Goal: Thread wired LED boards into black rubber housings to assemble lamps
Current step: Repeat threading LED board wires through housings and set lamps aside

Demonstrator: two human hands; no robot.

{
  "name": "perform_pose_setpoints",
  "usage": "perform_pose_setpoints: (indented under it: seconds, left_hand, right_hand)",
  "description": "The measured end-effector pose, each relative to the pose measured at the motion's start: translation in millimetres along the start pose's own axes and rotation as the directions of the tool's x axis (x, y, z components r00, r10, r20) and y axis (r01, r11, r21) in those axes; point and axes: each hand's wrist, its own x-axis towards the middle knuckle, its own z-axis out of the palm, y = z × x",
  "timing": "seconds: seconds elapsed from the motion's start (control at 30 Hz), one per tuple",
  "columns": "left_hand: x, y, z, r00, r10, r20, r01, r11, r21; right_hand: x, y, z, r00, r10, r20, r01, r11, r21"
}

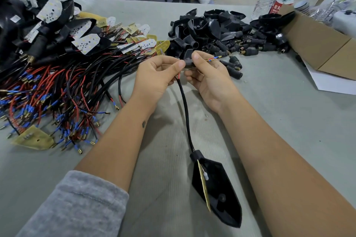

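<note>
**Feeding the lead ends through a small rubber piece**

I held both hands close together above the grey table (269, 113), because the job at that point was a fine one. My left hand (156, 77) pinched the black cable (185, 109) just where its red and black cores split, so the wires would stay stiff enough to push. My right hand (207, 75) gripped a small black rubber sleeve (187, 59) between thumb and fingers, holding its bore in line with the wires. The terminal tips (212, 58), brass with blue and red insulation, stuck out past my right thumb, so I judged the leads had cleared the sleeve.

The lower end of the same cable hung down to the black rubber housing (219, 190) lying between my forearms, with the yellowish LED board (204, 184) standing on edge in it, not seated flat. I let it rest on the table so its weight would not drag on the wires.

The wired boards (57, 86) lay heaped to my left and the empty rubber housings (217, 31) ahead on the right, each within reach of the hand that picks it.
</note>
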Motion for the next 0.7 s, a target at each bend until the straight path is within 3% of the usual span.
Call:
perform_pose_setpoints:
  seconds: [0.2, 0.47, 0.7]
  left_hand:
    - [-0.8, 0.0, 5.1, 0.999, -0.014, 0.037, 0.015, 1.0, -0.027]
    - [1.7, -1.5, 1.5, 0.997, -0.031, -0.064, 0.033, 0.999, 0.022]
    - [1.3, -0.4, -0.2, 0.997, -0.04, -0.059, 0.042, 0.998, 0.037]
  right_hand:
    - [2.1, -0.9, -1.0, 0.997, -0.013, -0.081, 0.017, 0.998, 0.058]
    - [4.8, -6.4, -4.6, 0.984, 0.084, -0.159, -0.054, 0.981, 0.188]
    - [3.1, -5.5, -6.7, 0.988, 0.001, -0.151, 0.021, 0.989, 0.144]
